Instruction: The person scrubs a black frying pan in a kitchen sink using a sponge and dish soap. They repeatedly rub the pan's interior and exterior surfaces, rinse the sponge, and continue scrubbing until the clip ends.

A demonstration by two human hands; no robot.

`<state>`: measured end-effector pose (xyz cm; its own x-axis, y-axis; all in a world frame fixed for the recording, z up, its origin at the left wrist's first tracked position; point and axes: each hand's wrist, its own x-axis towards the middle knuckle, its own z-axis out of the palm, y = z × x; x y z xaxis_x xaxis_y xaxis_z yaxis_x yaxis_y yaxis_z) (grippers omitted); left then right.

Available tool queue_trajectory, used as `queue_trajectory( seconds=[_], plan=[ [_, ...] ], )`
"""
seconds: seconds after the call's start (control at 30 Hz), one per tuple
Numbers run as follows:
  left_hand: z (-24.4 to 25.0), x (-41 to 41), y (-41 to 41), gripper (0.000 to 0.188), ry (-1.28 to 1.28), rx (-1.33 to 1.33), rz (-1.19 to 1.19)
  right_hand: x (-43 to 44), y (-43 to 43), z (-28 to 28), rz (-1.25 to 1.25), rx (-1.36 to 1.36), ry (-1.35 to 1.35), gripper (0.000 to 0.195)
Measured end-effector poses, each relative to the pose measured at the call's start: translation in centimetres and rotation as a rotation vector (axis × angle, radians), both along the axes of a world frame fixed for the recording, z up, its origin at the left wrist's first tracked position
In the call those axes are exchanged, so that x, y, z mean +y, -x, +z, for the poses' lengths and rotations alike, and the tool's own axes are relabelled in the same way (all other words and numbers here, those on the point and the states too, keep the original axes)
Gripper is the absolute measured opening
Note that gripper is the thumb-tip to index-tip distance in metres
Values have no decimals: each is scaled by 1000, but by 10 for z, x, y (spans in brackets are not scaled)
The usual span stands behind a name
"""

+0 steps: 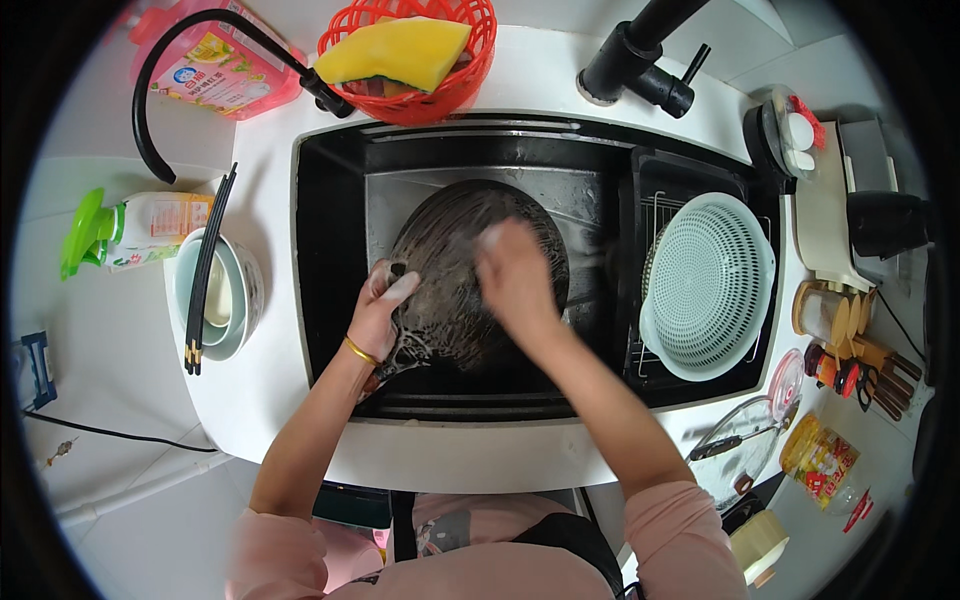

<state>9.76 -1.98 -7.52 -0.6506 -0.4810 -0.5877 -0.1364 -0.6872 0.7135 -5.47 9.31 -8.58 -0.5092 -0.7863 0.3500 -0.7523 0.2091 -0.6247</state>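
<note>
A dark round pan (450, 300), streaked with suds, is tilted inside the black sink (330, 300). My left hand (382, 304) grips it at its left side, with foam on the thumb and fingers. Below that hand, part of what looks like the pan's handle (373, 384) shows, mostly covered by my wrist. My right hand (517, 274) is blurred by motion over the pan's soapy face, its fingers curled. Whitish foam or a small pale thing shows at its fingertips; whether it holds something cannot be made out.
A pale green colander (709, 285) rests on a wire rack (652, 217) at the sink's right. Behind the sink stand a red basket (442, 105) with a yellow sponge cloth (397, 52) and a black faucet (622, 64). Black chopsticks (206, 277) lie across stacked bowls (251, 281) at left.
</note>
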Motion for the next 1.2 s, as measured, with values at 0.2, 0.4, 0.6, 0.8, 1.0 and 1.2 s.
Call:
queue_trajectory(
  seconds=[0.2, 0.4, 0.6, 0.8, 1.0, 1.2],
  plan=[
    [-8, 1, 1, 15, -40, -49, 62, 2, 47, -32, -317, -191, 7, 5],
    [-20, -12, -1, 23, -134, -123, 89, 4, -92, 19, 247, -78, -68, 7],
    [-28, -12, -1, 36, -232, -179, 136, 20, 52, -52, -281, -280, -155, 9],
    [-27, -13, -5, 37, -227, -180, 148, 21, -22, -9, -16, -49, -84, 8],
    [-28, -9, 0, 36, -227, -149, 106, 22, -53, 0, 296, -28, -66, 8],
    [-24, -6, 4, 38, -200, -111, 68, 42, 75, -98, -731, -617, -232, 14]
  ],
)
